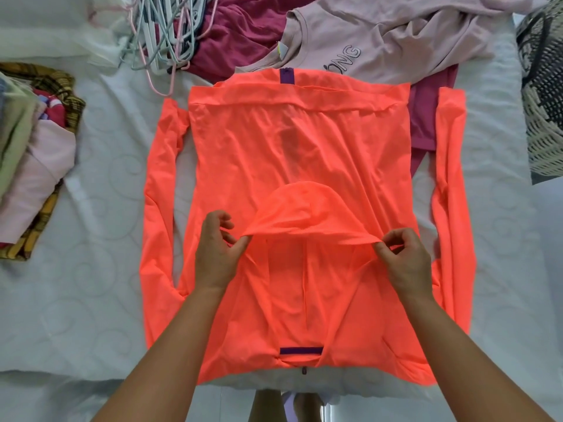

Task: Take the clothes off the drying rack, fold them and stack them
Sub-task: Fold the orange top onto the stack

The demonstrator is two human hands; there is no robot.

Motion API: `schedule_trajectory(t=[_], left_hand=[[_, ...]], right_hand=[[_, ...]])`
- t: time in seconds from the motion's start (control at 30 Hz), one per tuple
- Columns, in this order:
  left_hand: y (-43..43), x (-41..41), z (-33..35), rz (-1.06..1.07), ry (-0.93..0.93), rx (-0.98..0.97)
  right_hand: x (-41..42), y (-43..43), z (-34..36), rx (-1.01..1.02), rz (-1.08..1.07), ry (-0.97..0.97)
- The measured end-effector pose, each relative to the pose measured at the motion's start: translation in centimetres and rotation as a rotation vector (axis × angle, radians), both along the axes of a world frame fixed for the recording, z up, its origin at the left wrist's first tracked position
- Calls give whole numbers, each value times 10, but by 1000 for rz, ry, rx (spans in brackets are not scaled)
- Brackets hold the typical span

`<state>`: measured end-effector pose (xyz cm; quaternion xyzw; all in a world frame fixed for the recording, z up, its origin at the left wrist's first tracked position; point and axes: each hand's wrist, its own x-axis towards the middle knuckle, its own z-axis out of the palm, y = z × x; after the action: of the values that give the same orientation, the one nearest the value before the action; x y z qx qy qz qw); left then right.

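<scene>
Currently the jacket (pixel 274 141) is lying flat on the bed (pixel 91 284). Its far edge is sitting at 12 o'clock, and its near edge is running along the bed's near edge at 6 o'clock. The hood (pixel 301 205) is lying folded onto the jacket's body, just toward 6 o'clock from centre.

The left hand (pixel 216 254) is pinching the hood's rim at its 9 o'clock end, with thumb and fingers curled onto the cloth. The right hand (pixel 405 260) is pinching the same rim at its 3 o'clock end in the same manner. Between the two hands the rim is standing slightly raised off the body.

One sleeve (pixel 158 193) is running along the jacket's 9 o'clock edge. The other sleeve (pixel 451 178) is running along the 3 o'clock edge, with a strip of bed showing between it and the body.

Bare bed is showing at 7 to 8 o'clock and at 4 to 5 o'clock.

- At 9 o'clock, a stack (pixel 33 156) of folded clothes is sitting well apart from the sleeve.
- At 11 o'clock, hangers (pixel 164 32) are lying piled near the far corner.
- At 12 to 1 o'clock, a pink shirt (pixel 380 35) is lying against the far edge, with a maroon garment (pixel 243 32) beside it.
- At 2 o'clock, a basket (pixel 545 95) is standing apart from the other sleeve.
</scene>
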<state>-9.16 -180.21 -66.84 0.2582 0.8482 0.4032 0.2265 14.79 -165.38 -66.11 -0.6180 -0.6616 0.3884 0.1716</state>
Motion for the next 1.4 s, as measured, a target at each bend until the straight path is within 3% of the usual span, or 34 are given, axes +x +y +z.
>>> schedule_trajectory(t=[0.17, 0.27, 0.67, 0.8, 0.87, 0.97, 1.03, 1.13, 1.3, 1.4], left_hand=[[-9, 20, -7, -328, 360, -135], [-11, 22, -10, -386, 467, -254], [-5, 5, -7, -111, -14, -275], [-13, -2, -3, -75, -64, -252], [-18, -2, -1, -30, -137, -206], [-23, 2, 4, 150, -429, -12], [-27, 4, 2, 275, -480, 28], [-32, 9, -2, 189, -159, -116], [-5, 42, -2, -366, 424, -213], [14, 42, -2, -399, 439, -407]], right_hand=[[-2, -7, -2, 35, 82, 2], [1, -8, 1, 64, 54, 19], [-2, -14, 10, 14, -33, 143], [-1, -12, 10, 9, -47, 144], [-1, -12, 11, 5, -46, 156], [-2, -12, 9, 7, -102, 213], [-2, -13, 9, 0, -120, 224], [-3, -14, 10, -20, -99, 231], [-10, -17, 21, 25, -80, 305], [-11, -17, 26, 51, -108, 311]])
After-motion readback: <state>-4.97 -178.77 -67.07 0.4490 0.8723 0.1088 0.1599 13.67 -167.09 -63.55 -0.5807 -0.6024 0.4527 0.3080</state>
